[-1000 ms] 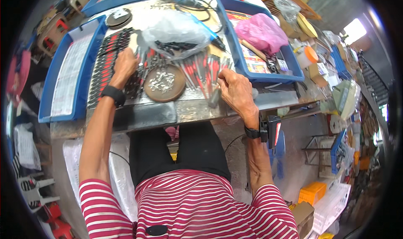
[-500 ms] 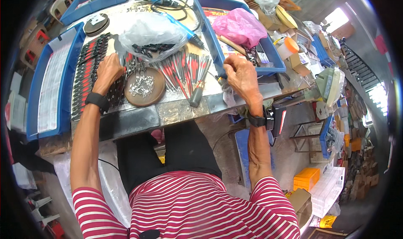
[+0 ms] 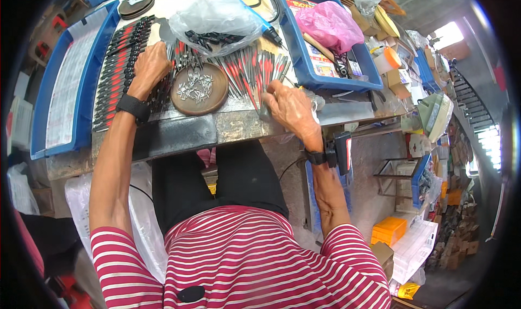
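My left hand (image 3: 152, 65) is a closed fist at the right side of a long row of slim red-and-black pen-like tools (image 3: 122, 59); what its fingers hold is hidden. Right of it stands a round brown dish (image 3: 217, 98) with many small silver metal pieces (image 3: 195, 87). Beyond the dish, a clear plastic bag (image 3: 214, 16) holds black parts (image 3: 214, 40). Slim red-and-grey tools (image 3: 241, 73) fan out right of the dish. My right hand (image 3: 290, 107) curls its fingers over the grey-handled tool (image 3: 264, 113) at the table's front edge, covering much of it.
A blue tray (image 3: 81, 132) with white printed sheets stands at the far left. At the right, another blue tray (image 3: 325, 82) carries a pink plastic bag (image 3: 331, 27) and pliers. Brown discs (image 3: 135, 6) lie at the back. Below right are an orange box (image 3: 388, 230) and white crates.
My right hand has moved left, from beside the right blue tray's corner to the grey-handled tool. My left fist stays by the row of tools. The whole view has shifted slightly.
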Demonstrator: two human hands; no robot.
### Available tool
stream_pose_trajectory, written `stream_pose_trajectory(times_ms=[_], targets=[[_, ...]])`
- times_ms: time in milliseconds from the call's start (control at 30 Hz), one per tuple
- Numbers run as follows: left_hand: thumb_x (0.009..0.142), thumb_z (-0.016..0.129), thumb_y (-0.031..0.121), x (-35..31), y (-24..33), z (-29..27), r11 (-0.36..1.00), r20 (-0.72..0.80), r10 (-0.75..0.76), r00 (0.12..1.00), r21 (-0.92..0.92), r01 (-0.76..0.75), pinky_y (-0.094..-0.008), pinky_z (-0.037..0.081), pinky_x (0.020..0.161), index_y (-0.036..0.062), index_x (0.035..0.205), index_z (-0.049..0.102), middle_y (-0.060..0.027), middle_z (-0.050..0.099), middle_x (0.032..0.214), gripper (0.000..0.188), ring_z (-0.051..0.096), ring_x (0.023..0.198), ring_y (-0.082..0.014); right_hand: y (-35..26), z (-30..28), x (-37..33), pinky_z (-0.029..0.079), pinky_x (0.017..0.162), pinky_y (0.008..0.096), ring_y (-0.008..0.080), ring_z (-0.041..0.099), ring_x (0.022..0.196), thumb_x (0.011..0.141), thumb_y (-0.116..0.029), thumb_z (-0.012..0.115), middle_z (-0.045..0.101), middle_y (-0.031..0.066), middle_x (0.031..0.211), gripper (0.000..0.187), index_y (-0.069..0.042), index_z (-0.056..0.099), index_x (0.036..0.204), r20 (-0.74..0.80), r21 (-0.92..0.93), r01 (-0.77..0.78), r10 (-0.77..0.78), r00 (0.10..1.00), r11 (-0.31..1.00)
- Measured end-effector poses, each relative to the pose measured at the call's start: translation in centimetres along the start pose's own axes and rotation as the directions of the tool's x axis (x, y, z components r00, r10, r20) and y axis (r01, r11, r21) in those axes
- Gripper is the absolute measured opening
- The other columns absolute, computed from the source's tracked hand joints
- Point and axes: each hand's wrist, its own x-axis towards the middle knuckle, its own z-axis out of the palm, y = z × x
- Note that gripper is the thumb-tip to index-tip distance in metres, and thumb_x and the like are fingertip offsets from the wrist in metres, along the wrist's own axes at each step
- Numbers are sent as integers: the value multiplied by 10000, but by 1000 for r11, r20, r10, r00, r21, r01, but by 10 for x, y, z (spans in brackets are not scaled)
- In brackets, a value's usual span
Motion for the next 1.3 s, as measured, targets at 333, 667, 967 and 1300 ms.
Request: stream_pose_trajectory(times_ms=[333,667,967,1300], targets=[[735,535,145,-9,1,-9,991,-7,-127,992,-46,127,-506,466,727,-28,848,554,-270,608,928,208,593,857,-455,4,5,-4,475,682,397,345,629,711,756,-233,581,646,174,764,249,-25,644,878,-181,210,-111,150,972,971],[682,508,92,-21,-13,-21,884,35,-196,980,-427,192,-387,415,531,-34,660,568,-138,571,594,141,571,580,-274,22,-2,-18,470,635,447,339,609,739,750,-160,633,585,128,796,194,-108,558,921,-337,-259,-147,53,940,955],[673,548,98,-58,-6,-53,440,270,-225,936,-830,344,-227,327,419,-21,819,626,24,486,604,204,417,485,-74,21,-2,-21,471,595,441,307,591,779,756,-126,637,510,104,842,199,-130,553,937,-252,-470,-52,-77,965,881],[710,537,89,-91,-5,-64,401,273,-151,950,-861,312,-199,340,426,-26,906,634,13,537,676,248,440,530,-47,11,-2,-15,502,596,430,330,601,752,687,-66,642,489,178,883,223,-28,555,888,-198,-486,-104,7,980,868]])
